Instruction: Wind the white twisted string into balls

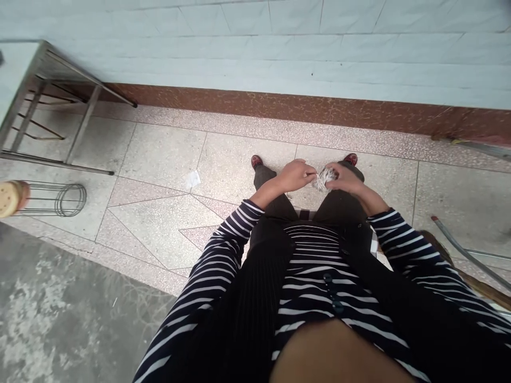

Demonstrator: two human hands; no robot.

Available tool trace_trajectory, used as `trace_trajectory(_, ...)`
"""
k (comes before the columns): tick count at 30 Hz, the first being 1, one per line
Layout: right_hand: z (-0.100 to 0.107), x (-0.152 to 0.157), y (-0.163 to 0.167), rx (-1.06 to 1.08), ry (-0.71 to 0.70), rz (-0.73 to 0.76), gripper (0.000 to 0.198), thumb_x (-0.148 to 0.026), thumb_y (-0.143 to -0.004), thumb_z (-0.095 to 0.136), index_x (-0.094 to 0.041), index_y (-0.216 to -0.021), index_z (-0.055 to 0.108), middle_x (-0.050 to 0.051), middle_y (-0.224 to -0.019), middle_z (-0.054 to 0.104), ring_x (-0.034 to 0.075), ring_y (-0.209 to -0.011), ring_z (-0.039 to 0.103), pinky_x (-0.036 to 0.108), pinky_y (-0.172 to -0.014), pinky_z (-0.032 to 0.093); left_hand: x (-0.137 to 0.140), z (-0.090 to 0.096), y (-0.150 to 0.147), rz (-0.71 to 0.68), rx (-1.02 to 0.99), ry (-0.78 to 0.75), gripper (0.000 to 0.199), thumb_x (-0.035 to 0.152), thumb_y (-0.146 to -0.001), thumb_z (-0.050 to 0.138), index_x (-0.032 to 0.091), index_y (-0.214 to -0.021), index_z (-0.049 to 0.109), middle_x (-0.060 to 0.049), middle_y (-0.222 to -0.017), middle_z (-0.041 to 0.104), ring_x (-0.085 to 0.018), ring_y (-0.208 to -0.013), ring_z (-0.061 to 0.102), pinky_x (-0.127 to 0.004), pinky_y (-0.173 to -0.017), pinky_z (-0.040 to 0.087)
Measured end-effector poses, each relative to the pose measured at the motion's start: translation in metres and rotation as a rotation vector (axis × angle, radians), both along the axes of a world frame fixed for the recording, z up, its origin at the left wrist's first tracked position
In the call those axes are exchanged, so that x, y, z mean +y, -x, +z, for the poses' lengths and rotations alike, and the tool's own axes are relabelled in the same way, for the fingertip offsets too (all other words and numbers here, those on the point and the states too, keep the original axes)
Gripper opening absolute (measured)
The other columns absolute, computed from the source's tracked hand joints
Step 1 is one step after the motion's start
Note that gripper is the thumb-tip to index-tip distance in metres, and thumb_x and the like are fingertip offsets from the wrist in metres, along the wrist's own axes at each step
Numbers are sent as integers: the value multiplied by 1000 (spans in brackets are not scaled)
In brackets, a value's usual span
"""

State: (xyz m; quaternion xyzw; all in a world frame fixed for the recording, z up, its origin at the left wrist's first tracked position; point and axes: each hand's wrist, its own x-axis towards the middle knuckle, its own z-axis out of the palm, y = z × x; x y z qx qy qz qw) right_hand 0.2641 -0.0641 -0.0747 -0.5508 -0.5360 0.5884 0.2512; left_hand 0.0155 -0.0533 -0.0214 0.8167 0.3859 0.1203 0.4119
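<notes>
A small grey-and-white bundle of yarn (322, 180) is held up in front of my lap, between my knees. My right hand (346, 180) curls around its right side, with the fingers closed on it. My left hand (296, 175) is at the bundle's left edge, its thumb and forefinger pinched together. A thin pale bit, perhaps a yarn end, shows at those fingertips, too small to make out well. The far side of the bundle is hidden.
Left of me stand a metal-framed table (90, 114) and a wire-legged stool (72, 199) lying on its side. A white scrap (193, 180) lies on the tiled floor. A tiled wall (255, 58) rises ahead. Bent metal tubing (459, 246) is at my right.
</notes>
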Motion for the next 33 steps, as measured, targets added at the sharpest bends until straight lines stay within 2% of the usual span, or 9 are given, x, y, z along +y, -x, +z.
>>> trace_trajectory(3,-5,-31,11,187,190,22,52,-29,-56,79,-24,-106,67,1,-86,68,17,-70,64,28,-57,59,10,-3,3,-47,39,-76,27,25,-104,60,20,-80,70,-3,-84,76,-18,-84,64,-43,-125,39)
trace_trajectory(6,1,-47,10,345,261,-4,58,-35,-58,79,-26,-114,66,3,-99,74,19,-78,70,32,-65,65,12,-10,6,-21,24,-77,26,27,-106,59,20,-84,72,-4,-91,79,-19,-91,68,-44,-127,38)
trace_trajectory(11,12,-51,8,586,312,-126,75,-31,-59,87,-29,-130,63,7,-117,77,25,-87,75,42,-70,70,-2,-36,-1,158,-19,75,26,23,-102,58,15,-89,78,-7,-94,83,-22,-95,74,-31,-95,54)
trace_trajectory(15,19,-52,18,518,264,-131,82,-32,-66,94,-34,-139,58,5,-129,74,23,-89,76,41,-72,71,-18,-53,-10,269,91,115,23,13,-91,63,12,-99,85,-12,-103,87,-29,-99,79,-31,-84,55)
trace_trajectory(19,29,-54,22,357,141,-42,102,-23,-62,95,-39,-155,58,5,-151,65,31,-126,69,42,-89,72,-26,-53,-8,257,165,100,26,15,-93,67,15,-110,87,-16,-115,87,-33,-108,81,-33,-87,56)
trace_trajectory(22,35,-56,19,287,73,50,88,-21,-58,98,-32,-141,71,5,-154,64,36,-147,58,44,-107,66,-28,-52,-4,225,148,114,30,16,-93,69,18,-116,87,-14,-117,87,-34,-112,81,-34,-89,56)
trace_trajectory(24,37,-58,17,333,119,49,80,-24,-56,99,-29,-132,73,7,-148,68,36,-143,60,43,-104,66,-29,-54,-3,207,82,152,30,16,-92,68,17,-115,87,-12,-114,88,-33,-110,80,-34,-88,56)
trace_trajectory(28,40,-64,12,520,286,-63,92,-23,-51,100,-33,-136,65,7,-147,68,34,-127,70,40,-85,70,-32,-66,-3,203,-99,239,24,13,-92,59,15,-97,83,-7,-99,86,-23,-95,77,-29,-86,55)
trace_trajectory(33,50,-54,-9,454,166,-138,91,-28,-60,102,-35,-139,56,7,-140,70,31,-114,77,36,-76,70,-40,-72,5,171,-120,305,34,30,-105,57,17,-76,70,-1,-71,72,-14,-70,61,-24,-76,46)
